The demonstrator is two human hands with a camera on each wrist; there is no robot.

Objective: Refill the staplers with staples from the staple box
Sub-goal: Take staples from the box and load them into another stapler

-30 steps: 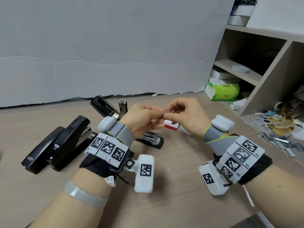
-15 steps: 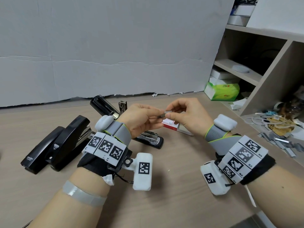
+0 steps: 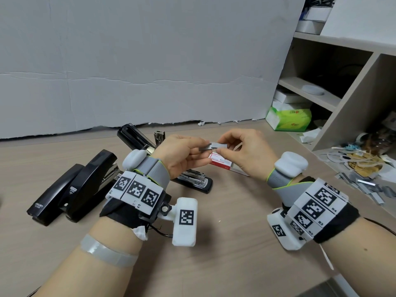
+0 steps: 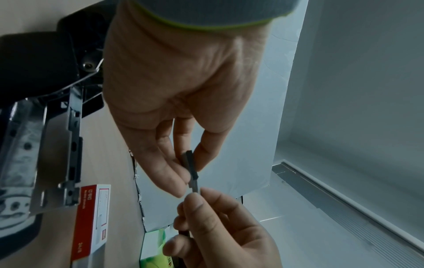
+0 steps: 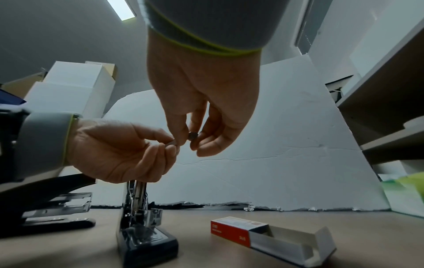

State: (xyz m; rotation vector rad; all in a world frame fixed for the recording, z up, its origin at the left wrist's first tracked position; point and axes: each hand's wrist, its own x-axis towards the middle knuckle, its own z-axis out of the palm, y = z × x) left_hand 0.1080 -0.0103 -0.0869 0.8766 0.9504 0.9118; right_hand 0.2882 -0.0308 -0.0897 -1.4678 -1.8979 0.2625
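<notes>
Above the table, both hands hold a short grey strip of staples [image 3: 214, 146] between them. My left hand [image 3: 204, 148] pinches its left end and my right hand [image 3: 221, 146] pinches its right end. The strip [image 4: 190, 168] looks stepped at the middle. Under the hands lies the red-and-white staple box [image 3: 220, 162], its tray [image 5: 286, 243] slid out. A black stapler [image 3: 192, 179] lies open behind my left hand, its lid [image 3: 135, 136] thrown back. Two shut black staplers [image 3: 92, 183] [image 3: 53, 200] lie at the left.
A white foam board stands along the back of the wooden table [image 3: 225, 243]. At the right is a shelf unit [image 3: 342, 116] with a green tissue pack [image 3: 289, 118]. Several loose staple strips [image 3: 364, 185] and paper clutter lie at its foot.
The hands have drawn slightly apart, so more of the staple strip shows between the fingertips. The staplers and the box have not moved.
</notes>
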